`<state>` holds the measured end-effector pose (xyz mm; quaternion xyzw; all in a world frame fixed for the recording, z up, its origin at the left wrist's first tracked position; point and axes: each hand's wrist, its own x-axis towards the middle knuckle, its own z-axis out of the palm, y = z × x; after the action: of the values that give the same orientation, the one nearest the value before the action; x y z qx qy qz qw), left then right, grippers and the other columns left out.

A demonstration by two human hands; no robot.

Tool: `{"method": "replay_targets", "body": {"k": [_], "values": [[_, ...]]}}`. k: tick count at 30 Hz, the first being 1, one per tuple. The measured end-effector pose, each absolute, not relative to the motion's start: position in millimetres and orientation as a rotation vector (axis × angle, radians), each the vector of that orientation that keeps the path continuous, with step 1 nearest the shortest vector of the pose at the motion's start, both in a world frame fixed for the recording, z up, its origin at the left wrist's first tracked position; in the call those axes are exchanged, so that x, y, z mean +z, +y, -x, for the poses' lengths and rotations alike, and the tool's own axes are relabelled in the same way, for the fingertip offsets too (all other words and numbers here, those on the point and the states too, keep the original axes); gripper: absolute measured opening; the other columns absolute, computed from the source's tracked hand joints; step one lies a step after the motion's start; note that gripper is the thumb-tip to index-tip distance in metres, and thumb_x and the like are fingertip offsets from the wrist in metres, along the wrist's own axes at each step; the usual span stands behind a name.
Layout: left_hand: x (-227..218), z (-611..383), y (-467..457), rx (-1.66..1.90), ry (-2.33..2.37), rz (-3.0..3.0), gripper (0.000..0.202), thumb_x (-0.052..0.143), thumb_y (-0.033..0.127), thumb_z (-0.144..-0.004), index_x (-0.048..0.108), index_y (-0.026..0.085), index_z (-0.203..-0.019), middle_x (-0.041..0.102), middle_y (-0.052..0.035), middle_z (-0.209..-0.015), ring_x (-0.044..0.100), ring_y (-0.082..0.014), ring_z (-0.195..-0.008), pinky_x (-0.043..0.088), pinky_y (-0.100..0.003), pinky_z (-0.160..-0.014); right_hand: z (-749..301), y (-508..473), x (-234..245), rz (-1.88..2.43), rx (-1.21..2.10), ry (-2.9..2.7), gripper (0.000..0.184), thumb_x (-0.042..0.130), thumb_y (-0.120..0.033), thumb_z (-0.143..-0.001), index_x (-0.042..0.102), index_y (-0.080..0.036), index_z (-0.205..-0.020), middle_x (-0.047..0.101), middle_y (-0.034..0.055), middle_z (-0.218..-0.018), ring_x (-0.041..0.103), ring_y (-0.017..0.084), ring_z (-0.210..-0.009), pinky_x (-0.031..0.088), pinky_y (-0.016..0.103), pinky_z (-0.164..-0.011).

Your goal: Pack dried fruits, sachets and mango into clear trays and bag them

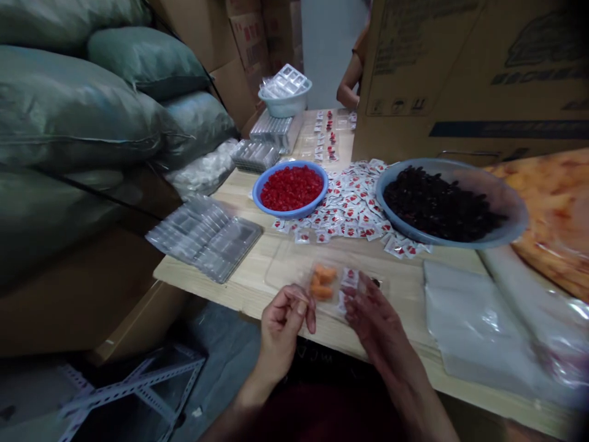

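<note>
A clear plastic compartment tray (294,265) lies near the front edge of the wooden table. It holds orange pieces (323,281) and a small red-and-white sachet (350,277). My left hand (283,325) is curled, its fingers pinched at the tray's near edge. My right hand (375,316) lies over the tray's right end with its fingers together, touching the sachets there. What either hand holds is too small to make out.
A blue bowl of red pieces (291,188), a pile of sachets (354,209) and a grey bowl of dark pieces (442,205) sit behind. Stacked clear trays (207,236) lie left, plastic bags (478,307) right. Cardboard boxes (464,73) and sacks (73,116) surround. Another person's arm (352,77) shows at the back.
</note>
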<state>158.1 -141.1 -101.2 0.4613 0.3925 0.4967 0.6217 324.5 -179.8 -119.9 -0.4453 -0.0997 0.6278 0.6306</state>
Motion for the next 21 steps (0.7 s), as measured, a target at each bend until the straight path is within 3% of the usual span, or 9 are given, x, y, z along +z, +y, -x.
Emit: {"method": "replay_targets", "body": {"k": [5, 7, 9, 11, 14, 18, 21], "values": [[-94, -147, -123, 1.085, 0.890, -0.923, 0.028, 0.056, 0.047, -0.094, 0.063, 0.021, -0.104, 0.066, -0.0070, -0.097, 0.059, -0.0145, -0.075, 0.047, -0.030, -0.075, -355, -191, -121, 1.215, 1.199, -0.236, 0.070, 0.088, -0.035, -0.069, 0.060, -0.030, -0.132, 0.073, -0.0010, -0.094, 0.069, 0.013, -0.079, 0.056, 0.020, -0.067], [-94, -141, -112, 1.104, 0.918, -0.933, 0.039, 0.052, 0.053, -0.095, 0.058, 0.023, -0.120, 0.067, -0.0078, -0.102, 0.059, -0.0152, -0.077, 0.047, -0.030, -0.075, -361, -200, -124, 1.293, 1.091, -0.326, 0.072, 0.088, -0.035, -0.070, 0.057, -0.027, -0.135, 0.072, -0.0012, -0.086, 0.067, 0.013, -0.073, 0.054, 0.022, -0.066], [-102, -139, -103, 1.063, 0.985, -1.064, 0.046, 0.063, 0.047, -0.090, 0.053, 0.024, -0.128, 0.065, -0.0047, -0.097, 0.056, -0.0134, -0.074, 0.046, -0.027, -0.073, -362, -209, -131, 1.361, 1.009, -0.438, 0.071, 0.085, -0.038, -0.073, 0.056, -0.024, -0.136, 0.069, -0.0015, -0.080, 0.063, 0.013, -0.069, 0.053, 0.024, -0.067], [-118, -142, -96, 0.987, 1.062, -1.209, 0.051, 0.074, 0.037, -0.083, 0.054, 0.023, -0.127, 0.061, -0.0003, -0.089, 0.053, -0.0113, -0.072, 0.043, -0.024, -0.070, -361, -216, -140, 1.430, 0.942, -0.536, 0.067, 0.081, -0.041, -0.077, 0.057, -0.021, -0.135, 0.066, -0.0017, -0.076, 0.060, 0.013, -0.068, 0.051, 0.026, -0.069], [-147, -150, -85, 0.930, 1.155, -1.352, 0.043, 0.072, 0.036, -0.083, 0.060, 0.019, -0.121, 0.056, 0.0019, -0.081, 0.051, -0.0113, -0.070, 0.042, -0.023, -0.067, -361, -219, -156, 1.567, 0.826, -0.633, 0.063, 0.075, -0.046, -0.082, 0.059, -0.018, -0.136, 0.062, -0.0011, -0.078, 0.059, 0.014, -0.072, 0.050, 0.028, -0.071], [-173, -161, -66, 0.919, 1.272, -1.589, 0.035, 0.067, 0.035, -0.086, 0.064, 0.019, -0.116, 0.059, -0.0011, -0.088, 0.053, -0.0134, -0.072, 0.045, -0.026, -0.070, -372, -211, -170, 1.743, 0.672, -0.764, 0.068, 0.069, -0.053, -0.085, 0.058, -0.012, -0.137, 0.062, 0.0008, -0.081, 0.056, 0.015, -0.069, 0.049, 0.030, -0.067], [-179, -166, -54, 0.895, 1.327, -1.778, 0.030, 0.061, 0.033, -0.089, 0.064, 0.019, -0.116, 0.062, -0.0049, -0.094, 0.057, -0.0166, -0.080, 0.047, -0.030, -0.077, -386, -202, -177, 1.821, 0.509, -0.969, 0.063, 0.066, -0.054, -0.087, 0.062, -0.011, -0.133, 0.063, 0.0057, -0.088, 0.057, 0.018, -0.074, 0.051, 0.034, -0.073]]}}
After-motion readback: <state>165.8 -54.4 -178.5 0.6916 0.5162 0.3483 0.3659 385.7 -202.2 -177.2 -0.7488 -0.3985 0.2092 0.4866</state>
